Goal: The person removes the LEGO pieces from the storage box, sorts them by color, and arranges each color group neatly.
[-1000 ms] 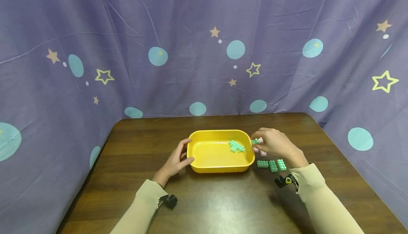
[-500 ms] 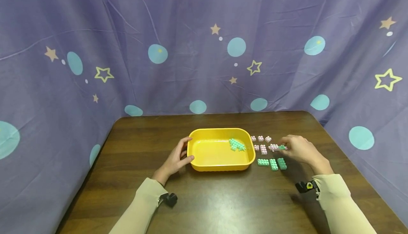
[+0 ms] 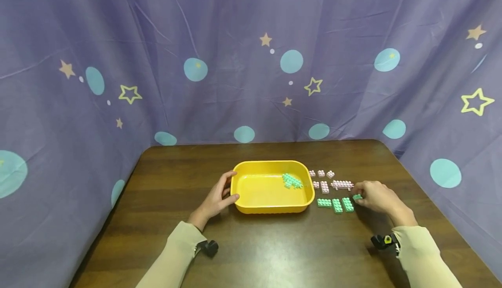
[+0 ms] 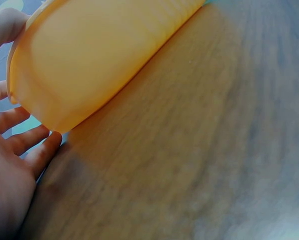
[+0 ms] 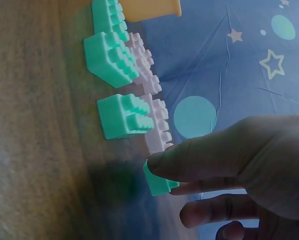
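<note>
My left hand (image 3: 215, 198) holds the left end of a yellow plastic tray (image 3: 270, 209), thumb at the rim. In the left wrist view the fingertips (image 4: 53, 142) lie against the tray's outer wall. At the right, my right hand (image 3: 376, 196) pinches a small green building block (image 5: 159, 182) between thumb and fingers, low by the tabletop. Beside it, three larger green blocks (image 3: 347, 204) stand in a row. Behind them lie several pink blocks (image 3: 324, 187), among them a long pink piece (image 3: 342, 184) right by the fingertips.
Inside the tray, toward its right end, sits a heap of small green blocks (image 3: 291, 181). The brown wooden table (image 3: 259, 249) ends at a purple curtain (image 3: 219, 105) with stars and dots at the back and sides.
My right hand has moved right and toward me, from beside the tray's right end to the end of the green row, carrying the small green block. The left hand stays on the tray.
</note>
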`<state>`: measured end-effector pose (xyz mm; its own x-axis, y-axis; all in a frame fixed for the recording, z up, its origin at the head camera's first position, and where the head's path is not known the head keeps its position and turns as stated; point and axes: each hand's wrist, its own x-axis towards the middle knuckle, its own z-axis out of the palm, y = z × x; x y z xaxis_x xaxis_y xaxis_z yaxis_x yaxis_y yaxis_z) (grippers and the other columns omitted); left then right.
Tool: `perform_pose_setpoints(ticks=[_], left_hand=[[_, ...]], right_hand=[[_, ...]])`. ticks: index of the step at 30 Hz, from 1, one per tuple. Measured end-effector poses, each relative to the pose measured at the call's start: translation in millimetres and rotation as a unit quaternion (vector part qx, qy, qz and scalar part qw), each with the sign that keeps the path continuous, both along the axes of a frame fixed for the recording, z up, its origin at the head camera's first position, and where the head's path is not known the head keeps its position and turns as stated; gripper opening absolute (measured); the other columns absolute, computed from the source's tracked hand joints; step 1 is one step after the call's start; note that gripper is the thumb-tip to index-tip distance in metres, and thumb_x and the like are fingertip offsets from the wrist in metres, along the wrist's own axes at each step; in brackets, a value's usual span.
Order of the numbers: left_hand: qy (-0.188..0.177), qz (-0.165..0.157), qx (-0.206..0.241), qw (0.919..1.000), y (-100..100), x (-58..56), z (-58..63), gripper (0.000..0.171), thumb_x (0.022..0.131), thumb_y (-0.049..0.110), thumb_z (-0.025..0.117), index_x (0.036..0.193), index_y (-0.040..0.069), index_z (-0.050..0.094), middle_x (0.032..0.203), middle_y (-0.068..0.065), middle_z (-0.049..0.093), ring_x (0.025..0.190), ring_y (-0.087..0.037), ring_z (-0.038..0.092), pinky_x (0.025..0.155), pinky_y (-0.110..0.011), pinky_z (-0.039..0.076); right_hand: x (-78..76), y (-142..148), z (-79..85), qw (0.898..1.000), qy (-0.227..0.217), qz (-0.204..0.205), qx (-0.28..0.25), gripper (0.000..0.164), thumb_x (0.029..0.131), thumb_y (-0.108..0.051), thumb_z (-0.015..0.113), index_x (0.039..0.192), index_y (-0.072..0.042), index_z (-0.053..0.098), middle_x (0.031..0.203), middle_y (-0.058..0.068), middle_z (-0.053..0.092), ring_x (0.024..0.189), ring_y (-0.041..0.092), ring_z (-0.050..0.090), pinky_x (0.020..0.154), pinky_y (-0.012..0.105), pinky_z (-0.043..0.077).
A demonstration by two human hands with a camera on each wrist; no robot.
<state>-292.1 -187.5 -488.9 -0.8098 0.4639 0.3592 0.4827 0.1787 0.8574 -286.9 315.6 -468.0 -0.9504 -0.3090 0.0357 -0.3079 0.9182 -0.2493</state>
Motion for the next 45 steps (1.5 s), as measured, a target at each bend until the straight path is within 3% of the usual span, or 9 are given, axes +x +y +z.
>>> perform_pose_setpoints(ticks=[12,32,37,40,45], left_hand=[[-0.003,0.000,0.005,1.0000,0.3,0.4,-2.8,0.066,0.089,-0.001,0.064,0.142,-0.014,0.026,0.151,-0.035,0.024,0.133,-0.053,0.036,0.101,-0.062,0.040],[0.009,-0.002,0.005,0.9999,-0.4,0.4,-1.6,0.065,0.088,-0.004,0.064,0.141,-0.015,0.026,0.148,-0.037,0.026,0.131,-0.054,0.037,0.099,-0.064,0.041],[0.006,-0.003,0.003,1.0000,0.0,1.4,-0.1,0.066,0.088,-0.004,0.064,0.142,-0.015,0.026,0.149,-0.036,0.025,0.132,-0.054,0.036,0.100,-0.063,0.041],[0.003,-0.002,0.002,1.0000,0.2,1.7,0.7,0.066,0.088,-0.004,0.064,0.142,-0.015,0.026,0.149,-0.036,0.025,0.132,-0.054,0.036,0.101,-0.062,0.040],[0.003,0.001,0.000,1.0000,0.0,1.7,1.1,0.066,0.089,-0.002,0.064,0.142,-0.015,0.026,0.149,-0.036,0.026,0.133,-0.054,0.035,0.101,-0.062,0.039]], right_hand=[[3.5,0.8,-10.1,1.000,-0.005,-0.005,-0.007,0.021,0.078,-0.014,0.078,0.098,-0.019,0.072,0.084,-0.003,0.065,0.079,0.016,0.060,0.061,0.042,0.050],[4.2,1.9,-15.5,1.000,0.019,0.005,-0.017,0.021,0.078,-0.017,0.078,0.098,-0.016,0.073,0.085,-0.002,0.064,0.078,0.015,0.059,0.063,0.039,0.049],[5.0,1.4,-6.9,0.999,0.021,0.000,-0.031,0.020,0.077,-0.019,0.079,0.096,-0.017,0.073,0.091,0.001,0.068,0.084,0.021,0.063,0.068,0.044,0.052],[2.1,-2.8,5.4,0.998,0.047,0.008,-0.038,0.021,0.078,-0.018,0.078,0.098,-0.013,0.072,0.095,0.004,0.070,0.087,0.026,0.066,0.071,0.047,0.053],[-11.5,-28.0,28.3,0.991,0.110,0.052,-0.062,0.023,0.080,-0.016,0.076,0.101,-0.007,0.071,0.094,0.005,0.070,0.077,0.021,0.065,0.065,0.037,0.052]])
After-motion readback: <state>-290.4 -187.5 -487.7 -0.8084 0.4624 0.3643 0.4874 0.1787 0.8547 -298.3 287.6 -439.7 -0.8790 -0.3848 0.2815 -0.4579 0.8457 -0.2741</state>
